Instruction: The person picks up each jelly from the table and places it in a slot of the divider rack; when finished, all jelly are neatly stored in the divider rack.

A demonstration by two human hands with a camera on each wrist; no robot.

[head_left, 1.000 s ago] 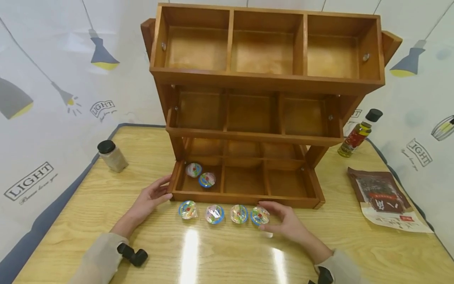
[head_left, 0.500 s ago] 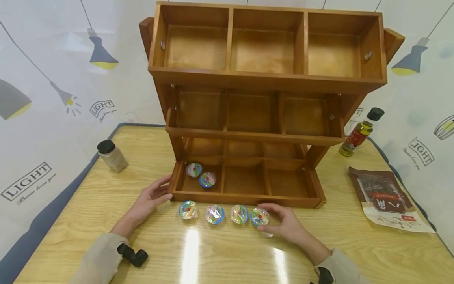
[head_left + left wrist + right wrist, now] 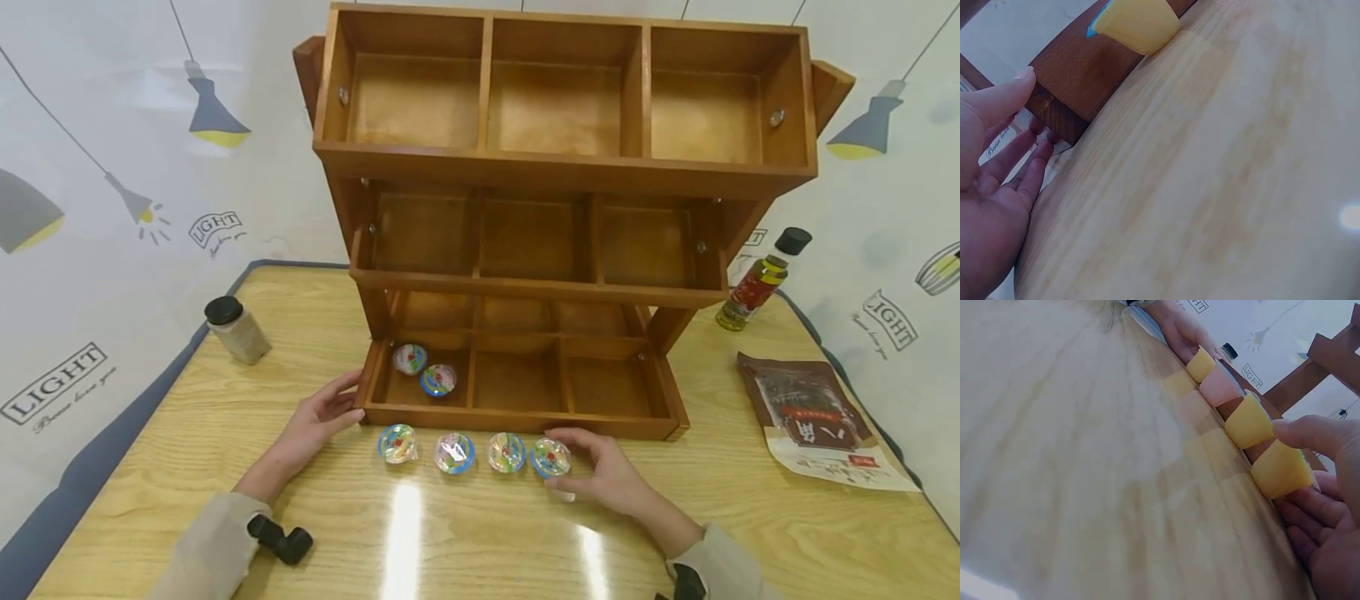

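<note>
A three-tier wooden rack [image 3: 562, 164] stands on the table, each tier split into three compartments. My left hand [image 3: 313, 423] holds its bottom left corner, thumb at the front board [image 3: 1082, 59] and fingers along the side. Two small jelly cups, one pink-topped [image 3: 409, 359] and another beside it [image 3: 438, 380], lie in the bottom left compartment. In front of the rack runs a row of jelly cups: yellow [image 3: 397, 444], pink [image 3: 453, 452], yellow [image 3: 506, 452], and the rightmost yellow [image 3: 551, 458]. My right hand [image 3: 606, 475] grips that rightmost cup between thumb and fingers.
A black-lidded jar [image 3: 238, 330] stands at the left of the table [image 3: 480, 542]. At the right are an oil bottle [image 3: 761, 282] with a black cap and a brown and white food packet [image 3: 817, 425]. A patterned covering [image 3: 135, 267] rises behind.
The rightmost jelly cup has shifted very slightly within my right hand's fingers. Both hands otherwise keep their places, and the head view has moved a touch.
</note>
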